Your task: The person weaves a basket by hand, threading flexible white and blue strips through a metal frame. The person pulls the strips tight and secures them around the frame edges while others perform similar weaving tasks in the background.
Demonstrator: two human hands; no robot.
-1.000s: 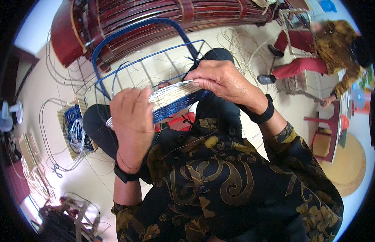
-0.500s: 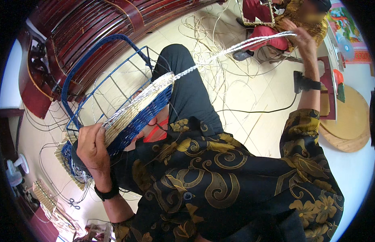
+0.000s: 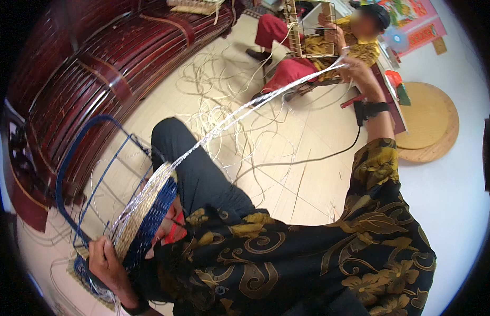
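Gripping the lower rim of a blue wire-frame basket (image 3: 105, 195) partly woven with pale and blue strands, the left hand (image 3: 105, 260) sat at the bottom left of the view, fingers clenched round the basket's edge. Rested against the person's dark-trousered knee, that basket, tilted, its blue hoop handle up toward the dark red slatted wooden bench (image 3: 97, 68). Stretched taut from the woven band up and across to the right hand (image 3: 358, 71), a long bundle of shiny whitish weaving strands (image 3: 245, 113). Raised high and far out at the upper right, that right hand, grip closed on the end of the bundle, a black band at its wrist. Lay scattered over the pale tiled floor (image 3: 308, 174) beneath the stretched bundle, loose pale strands in loops. Seated on the floor beyond the right hand, another person in a yellow patterned top and red trousers (image 3: 287, 68), hands on a second wire frame (image 3: 313, 26) partly woven in tan. Leaned near the right rim, well apart from the basket, round flat wooden discs (image 3: 426, 124). Showed below the left hand, a further blue woven piece on the floor, too cut off to tell in detail.
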